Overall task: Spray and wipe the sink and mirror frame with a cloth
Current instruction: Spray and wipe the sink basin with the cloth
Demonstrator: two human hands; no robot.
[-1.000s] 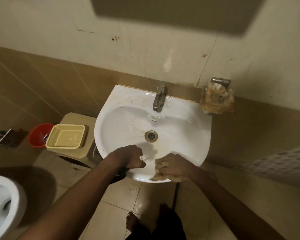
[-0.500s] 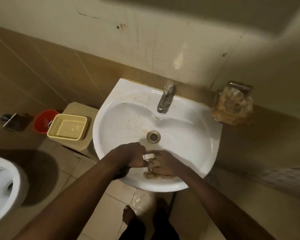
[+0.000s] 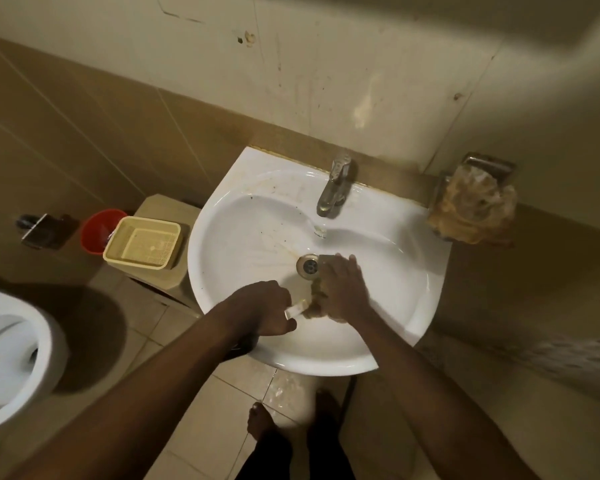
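Your right hand [image 3: 342, 289] lies flat, fingers straight, pressing crumpled tan cloth [image 3: 317, 304] against bottom of white ceramic sink [image 3: 413, 289], fingertips just beside round metal drain [image 3: 308, 265]. Your left hand [image 3: 265, 308] curled into fist over sink's near rim, gripping small white object [image 3: 296, 310] that pokes out toward cloth; what it is, too small to tell. Chrome tap [image 3: 333, 192] at back rim. Brown streaks and specks across basin's left side. Pale yellow plastic basket [image 3: 142, 242] and red plastic cup [image 3: 99, 225] left of sink.
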